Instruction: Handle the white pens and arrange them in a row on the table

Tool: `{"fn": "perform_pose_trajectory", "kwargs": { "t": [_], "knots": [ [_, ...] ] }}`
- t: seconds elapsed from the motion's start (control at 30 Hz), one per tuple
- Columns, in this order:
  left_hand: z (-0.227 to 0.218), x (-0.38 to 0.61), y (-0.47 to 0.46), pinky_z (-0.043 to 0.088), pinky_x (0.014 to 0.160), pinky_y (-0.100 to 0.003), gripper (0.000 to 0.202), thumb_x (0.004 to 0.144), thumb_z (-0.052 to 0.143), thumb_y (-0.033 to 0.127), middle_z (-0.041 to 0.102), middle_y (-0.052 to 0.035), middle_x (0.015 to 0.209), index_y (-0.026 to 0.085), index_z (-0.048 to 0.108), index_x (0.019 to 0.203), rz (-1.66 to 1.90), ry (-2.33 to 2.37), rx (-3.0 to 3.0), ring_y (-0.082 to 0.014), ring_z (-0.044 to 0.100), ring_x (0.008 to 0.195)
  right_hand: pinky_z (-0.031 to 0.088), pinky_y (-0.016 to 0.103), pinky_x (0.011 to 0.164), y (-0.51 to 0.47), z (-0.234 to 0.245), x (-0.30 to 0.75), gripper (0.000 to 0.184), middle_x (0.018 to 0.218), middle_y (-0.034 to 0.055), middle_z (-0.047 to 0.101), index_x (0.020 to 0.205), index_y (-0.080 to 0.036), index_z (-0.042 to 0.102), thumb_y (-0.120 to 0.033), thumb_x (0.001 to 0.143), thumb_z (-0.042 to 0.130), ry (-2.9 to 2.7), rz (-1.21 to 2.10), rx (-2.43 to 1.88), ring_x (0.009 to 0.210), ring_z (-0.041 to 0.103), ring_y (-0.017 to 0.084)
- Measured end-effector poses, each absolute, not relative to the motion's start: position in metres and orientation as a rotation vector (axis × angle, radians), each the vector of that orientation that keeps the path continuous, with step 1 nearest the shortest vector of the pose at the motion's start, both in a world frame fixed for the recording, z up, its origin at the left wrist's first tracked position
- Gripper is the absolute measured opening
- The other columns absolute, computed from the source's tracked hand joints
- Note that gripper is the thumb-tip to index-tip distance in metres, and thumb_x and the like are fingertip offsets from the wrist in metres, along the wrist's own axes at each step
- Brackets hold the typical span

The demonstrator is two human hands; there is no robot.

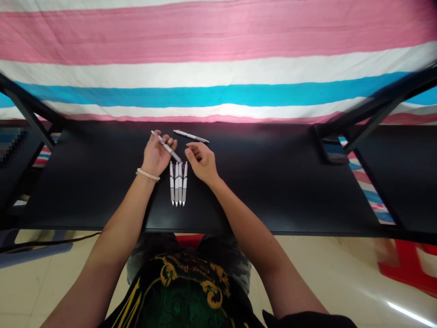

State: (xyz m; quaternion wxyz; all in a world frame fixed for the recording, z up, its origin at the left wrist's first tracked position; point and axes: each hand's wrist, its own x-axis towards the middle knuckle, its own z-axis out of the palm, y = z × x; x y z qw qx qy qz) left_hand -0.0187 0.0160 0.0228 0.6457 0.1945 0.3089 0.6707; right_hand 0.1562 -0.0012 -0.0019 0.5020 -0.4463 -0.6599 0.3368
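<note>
My left hand (155,152), palm up with a beaded bracelet (148,174) at the wrist, holds a white and grey pen (167,146) slanting down to the right. Fingers half curled, my right hand (202,161) hovers just right of that pen's lower end; nothing shows in its grasp. Between my wrists, several white and grey pens (178,183) lie side by side on the black table (273,182), their silver tips toward me. One more pen (191,136) rests on the table beyond my right hand.
A striped pink, white and blue cloth (218,95) hangs along the table's far edge. Black metal frames (368,109) stand at both sides. A red plastic stool (408,266) is on the floor at the right. A dark cable (51,242) runs below the table's left front edge.
</note>
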Motion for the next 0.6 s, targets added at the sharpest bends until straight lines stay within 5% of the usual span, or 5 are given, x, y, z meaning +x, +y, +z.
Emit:
{"fn": "perform_pose_trajectory", "kwargs": {
  "t": [0.1, 0.2, 0.6],
  "knots": [
    [0.031, -0.030, 0.014, 0.038, 0.042, -0.022, 0.048, 0.102, 0.044, 0.058, 0.037, 0.0056, 0.053, 0.021, 0.046, 0.071, 1.494, 0.638, 0.290, -0.0076, 0.038, 0.041, 0.046, 0.027, 0.060, 0.000, -0.002, 0.157, 0.037, 0.087, 0.0047, 0.070, 0.094, -0.020, 0.069, -0.055, 0.097, 0.057, -1.596, 0.785, -1.102, 0.073, 0.062, 0.015],
    [0.033, -0.039, 0.011, 0.021, 0.035, -0.024, 0.049, 0.104, 0.036, 0.049, 0.022, 0.0070, 0.048, 0.021, 0.033, 0.063, 1.499, 0.611, 0.187, -0.0073, 0.020, 0.036, 0.045, 0.028, 0.061, 0.000, -0.003, 0.157, 0.041, 0.081, 0.0034, 0.068, 0.086, -0.020, 0.067, -0.057, 0.098, 0.054, -1.595, 0.759, -1.135, 0.069, 0.060, 0.014],
    [0.032, -0.041, 0.009, 0.018, 0.038, -0.026, 0.046, 0.101, 0.029, 0.045, 0.014, 0.0066, 0.050, 0.021, 0.024, 0.062, 1.601, 0.585, 0.178, -0.0083, 0.013, 0.039, 0.043, 0.027, 0.060, -0.001, -0.005, 0.157, 0.044, 0.069, 0.0006, 0.063, 0.082, -0.019, 0.068, -0.057, 0.100, 0.053, -1.580, 0.723, -1.184, 0.061, 0.054, 0.013]
  ]
}}
